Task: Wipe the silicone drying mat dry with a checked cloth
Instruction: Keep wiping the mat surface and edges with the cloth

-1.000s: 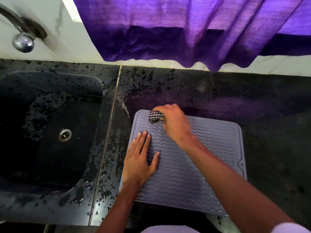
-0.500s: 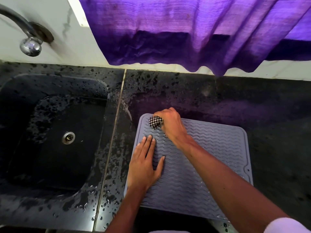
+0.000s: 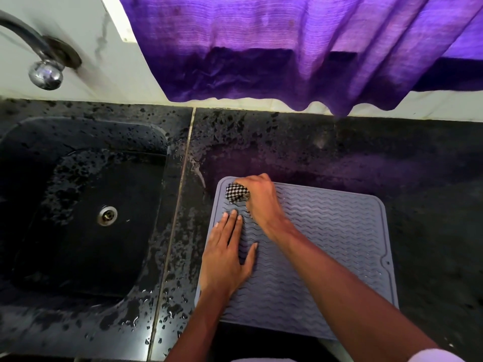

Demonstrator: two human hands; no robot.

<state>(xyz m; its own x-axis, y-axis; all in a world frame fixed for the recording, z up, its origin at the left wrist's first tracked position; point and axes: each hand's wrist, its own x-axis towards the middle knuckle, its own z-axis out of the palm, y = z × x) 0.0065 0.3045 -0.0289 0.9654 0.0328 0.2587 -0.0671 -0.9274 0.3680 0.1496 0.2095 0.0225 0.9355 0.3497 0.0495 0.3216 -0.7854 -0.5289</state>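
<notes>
A grey silicone drying mat with wavy ridges lies flat on the black counter, right of the sink. My right hand is closed around a bunched black-and-white checked cloth and presses it on the mat's far left corner. My left hand lies flat, palm down with fingers spread, on the mat's left side just below the cloth. Most of the cloth is hidden inside my fist.
A black sink with a metal drain sits to the left, wet with droplets. A chrome tap juts from the white wall above it. A purple curtain hangs over the counter's back edge. The counter is wet near the seam.
My right hand with the cloth has slid a little left, toward the mat's far left corner. My left hand stays planted on the mat. The camera has shifted slightly.
</notes>
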